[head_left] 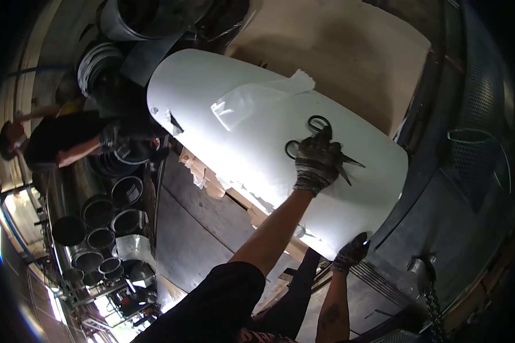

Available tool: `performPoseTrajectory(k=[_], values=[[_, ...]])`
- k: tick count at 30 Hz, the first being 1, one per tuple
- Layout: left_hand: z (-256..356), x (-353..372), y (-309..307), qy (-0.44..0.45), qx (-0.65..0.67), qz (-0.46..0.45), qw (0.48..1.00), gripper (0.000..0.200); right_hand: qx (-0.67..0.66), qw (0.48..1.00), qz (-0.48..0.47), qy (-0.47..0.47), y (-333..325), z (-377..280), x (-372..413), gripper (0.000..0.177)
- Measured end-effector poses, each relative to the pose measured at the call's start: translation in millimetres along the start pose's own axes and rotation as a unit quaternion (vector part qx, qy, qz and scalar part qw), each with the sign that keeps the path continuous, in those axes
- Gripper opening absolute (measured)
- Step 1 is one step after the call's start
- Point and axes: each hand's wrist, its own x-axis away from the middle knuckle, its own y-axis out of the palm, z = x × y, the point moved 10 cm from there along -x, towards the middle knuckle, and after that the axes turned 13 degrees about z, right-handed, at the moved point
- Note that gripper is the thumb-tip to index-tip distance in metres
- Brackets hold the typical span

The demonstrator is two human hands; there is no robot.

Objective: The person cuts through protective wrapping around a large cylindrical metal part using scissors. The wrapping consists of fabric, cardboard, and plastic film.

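Observation:
A broad white sheet (257, 154) with rounded ends lies in front of me, brightly lit along its near side. My left hand (316, 163), in a dark patterned work glove, is closed around a pair of scissors (320, 122) above the sheet. The dark finger loops stick out on the far side of the hand, and the two blades point right, spread apart. My gloved right hand (352, 252) is at the sheet's near right corner, its fingers closed on the edge. A crumpled translucent film (257, 98) lies on the sheet's far half.
Brown cardboard (343, 51) lies behind the sheet, with torn cardboard (209, 182) along its near side. At left, a co-worker (63, 137) stands near several stacked metal tubes (97, 211). A chain (432, 303) hangs at lower right, and perforated metal (485, 80) stands at far right.

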Motion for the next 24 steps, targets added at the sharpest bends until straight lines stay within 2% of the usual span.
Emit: performPoseTrajectory(k=[1,2,3,5,6,7,8,9,10,12,13,15,17,21,22,24], values=[[-2,2,2,-0.005,0.004,-0.002,1.000,0.029,-0.133,0.986,0.071,0.067,1,7,5,0.050],[-2,3,-2,-0.010,0.011,-0.004,1.000,0.030,-0.255,0.949,0.149,0.110,4,14,14,0.055],[-3,2,-2,-0.016,0.008,-0.002,1.000,0.030,-0.168,0.968,0.178,0.055,-17,8,5,0.059],[-6,5,7,-0.043,0.024,-0.056,0.997,0.036,-0.096,0.975,0.200,0.026,-20,-1,4,0.064],[-8,6,8,-0.051,0.021,-0.053,0.997,0.036,-0.059,0.976,0.211,0.013,-23,-6,4,0.067],[-7,6,6,-0.043,0.015,-0.036,0.998,0.034,-0.223,0.953,-0.077,0.188,37,13,18,0.067],[-6,6,3,-0.033,0.007,-0.019,0.999,0.033,-0.312,0.886,-0.218,0.265,52,9,32,0.066],[-7,8,6,-0.036,0.010,-0.030,0.999,0.035,-0.353,0.796,-0.350,0.346,57,2,53,0.066],[-9,9,5,-0.041,0.010,-0.029,0.999,0.035,-0.403,0.814,-0.254,0.332,2,5,8,0.066],[-9,10,11,-0.035,0.005,-0.046,0.998,0.036,-0.445,0.825,-0.158,0.312,-15,4,-8,0.067],[-9,12,10,-0.037,0.006,-0.039,0.999,0.036,-0.471,0.776,-0.191,0.373,-6,4,0,0.064],[-11,13,10,-0.046,0.012,-0.037,0.998,0.035,-0.487,0.724,-0.222,0.434,22,3,21,0.062],[-12,15,16,-0.044,0.011,-0.049,0.998,0.032,-0.472,0.733,-0.240,0.426,29,4,29,0.047],[-12,13,20,-0.025,-0.008,-0.028,0.999,0.025,-0.481,0.714,-0.324,0.391,6,-5,-9,0.039],[-16,12,22,-0.035,-0.007,-0.022,0.999,0.025,-0.412,0.818,-0.264,0.302,-32,-10,-57,0.039],[-18,12,32,-0.038,0.023,-0.024,0.999,0.021,-0.315,0.904,-0.203,0.208,-10,-14,-63,0.039]])
